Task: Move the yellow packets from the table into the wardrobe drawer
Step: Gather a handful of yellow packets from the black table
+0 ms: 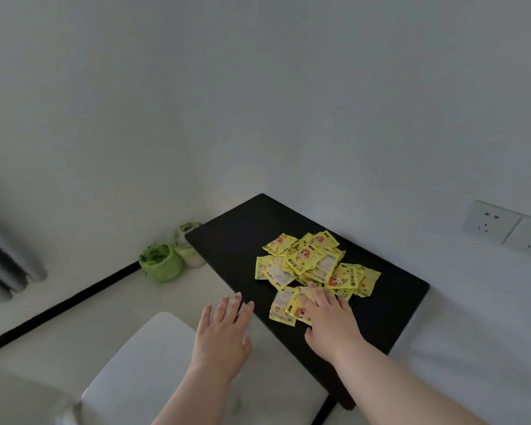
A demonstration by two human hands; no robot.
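Lying heaped on the black rectangular table [233, 256], the yellow packets [307, 262] overlapped too much to count. One right hand [328, 317] lay flat, fingers straight, on the nearest ones; one left hand [224, 326] hovered spread wide at the table edge, holding nothing. Two green pots [160, 265] sat on the floor.

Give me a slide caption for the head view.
Right hand flat on the nearest yellow packets piled on the black table; left hand open beside the table's edge.
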